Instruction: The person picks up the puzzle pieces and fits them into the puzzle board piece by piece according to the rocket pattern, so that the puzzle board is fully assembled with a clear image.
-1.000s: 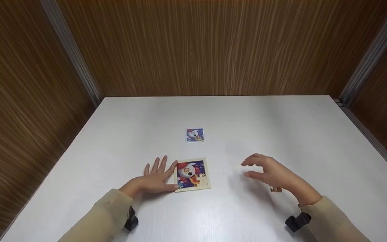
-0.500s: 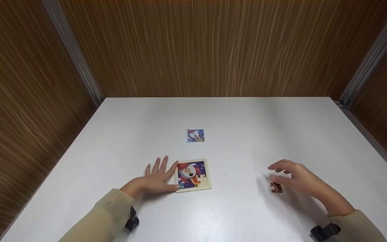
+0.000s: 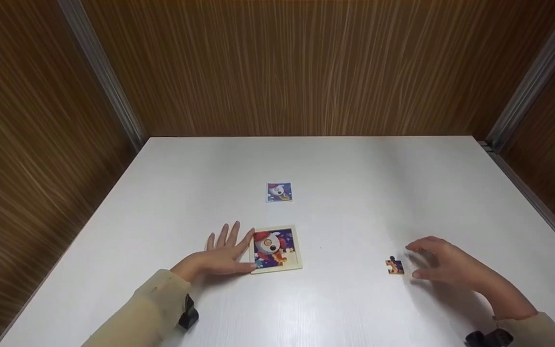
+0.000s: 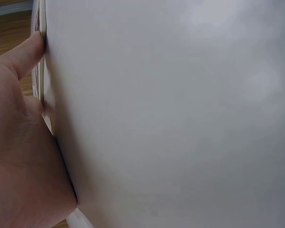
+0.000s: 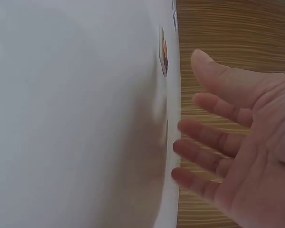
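Note:
A square jigsaw puzzle in a cream frame (image 3: 298,255) lies on the table, showing a white and red rocket, with a bare gap at its lower right. My left hand (image 3: 222,258) rests at the frame's left edge, thumb and index finger touching it, the other fingers spread. One loose jigsaw piece (image 3: 395,266), orange and dark blue, lies flat to the right of the frame. Just right of that piece is my right hand (image 3: 443,262), fingers loosely bent and apart from it. In the right wrist view the piece (image 5: 163,52) appears edge-on beyond the thumb, and the hand holds nothing.
A small picture card (image 3: 279,192) with the same rocket lies behind the frame. The white table (image 3: 345,168) is bounded by wood-grain panels (image 3: 306,67) at the back and both sides.
My right hand has moved right and slightly toward me, passing over the loose piece and uncovering it. My left hand stays at the frame.

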Demonstrator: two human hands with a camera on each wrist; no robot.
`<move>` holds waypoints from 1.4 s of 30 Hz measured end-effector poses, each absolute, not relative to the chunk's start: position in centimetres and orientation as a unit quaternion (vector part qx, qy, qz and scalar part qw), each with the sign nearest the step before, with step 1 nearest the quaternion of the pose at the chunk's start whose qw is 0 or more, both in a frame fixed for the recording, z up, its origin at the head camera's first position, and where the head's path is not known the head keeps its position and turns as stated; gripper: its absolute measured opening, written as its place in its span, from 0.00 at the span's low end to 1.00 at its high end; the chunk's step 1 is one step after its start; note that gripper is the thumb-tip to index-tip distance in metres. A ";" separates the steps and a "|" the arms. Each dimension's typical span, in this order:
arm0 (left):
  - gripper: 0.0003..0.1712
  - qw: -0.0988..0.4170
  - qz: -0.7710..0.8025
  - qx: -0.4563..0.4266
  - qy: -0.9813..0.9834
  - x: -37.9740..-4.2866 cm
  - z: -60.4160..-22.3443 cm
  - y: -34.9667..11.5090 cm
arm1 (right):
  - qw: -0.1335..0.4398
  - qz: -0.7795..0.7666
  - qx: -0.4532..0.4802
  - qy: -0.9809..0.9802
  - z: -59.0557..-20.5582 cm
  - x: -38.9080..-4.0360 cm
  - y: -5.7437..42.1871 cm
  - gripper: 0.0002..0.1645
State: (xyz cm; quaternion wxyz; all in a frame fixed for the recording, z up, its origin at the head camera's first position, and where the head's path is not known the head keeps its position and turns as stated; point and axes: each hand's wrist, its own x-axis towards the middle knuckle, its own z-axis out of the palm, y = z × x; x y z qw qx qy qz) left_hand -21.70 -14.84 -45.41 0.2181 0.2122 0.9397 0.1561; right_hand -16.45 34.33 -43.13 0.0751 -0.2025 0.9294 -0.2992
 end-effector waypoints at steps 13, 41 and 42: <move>0.55 0.220 0.171 0.217 0.935 -21.7 -45.5 -14.9 | 0.071 -0.249 -0.181 0.949 -43.7 -16.5 33.7 0.34; 0.53 0.214 0.148 0.211 0.942 -21.7 -45.6 -14.9 | 0.056 -0.254 -0.214 0.942 -44.3 -17.1 32.1 0.17; 0.53 0.213 0.147 0.212 0.942 -21.6 -45.6 -14.9 | 0.057 -0.254 -0.213 0.942 -44.3 -17.1 32.1 0.16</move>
